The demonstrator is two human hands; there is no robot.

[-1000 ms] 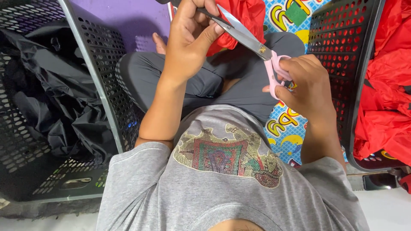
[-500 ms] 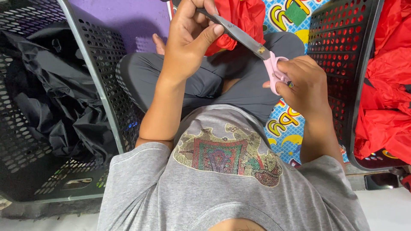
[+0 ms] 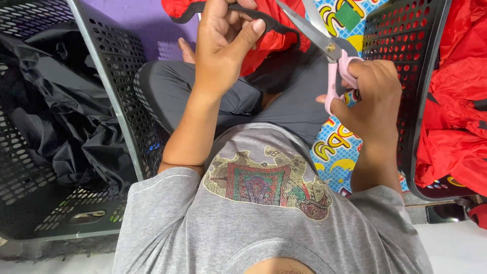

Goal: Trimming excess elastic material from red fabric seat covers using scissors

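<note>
While the left hand (image 3: 223,48) stays gripping red fabric (image 3: 264,35), scissors (image 3: 324,45) open wider.

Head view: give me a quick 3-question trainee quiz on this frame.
1. True or false: the scissors have pink handles.
2. Which hand grips the black-edged red fabric? A) left hand B) right hand
3. Fill in: the basket on the person's left holds ___ fabric.

Key:
1. True; the blades stand open.
2. A; the right hand works the scissors.
3. Black.
</note>
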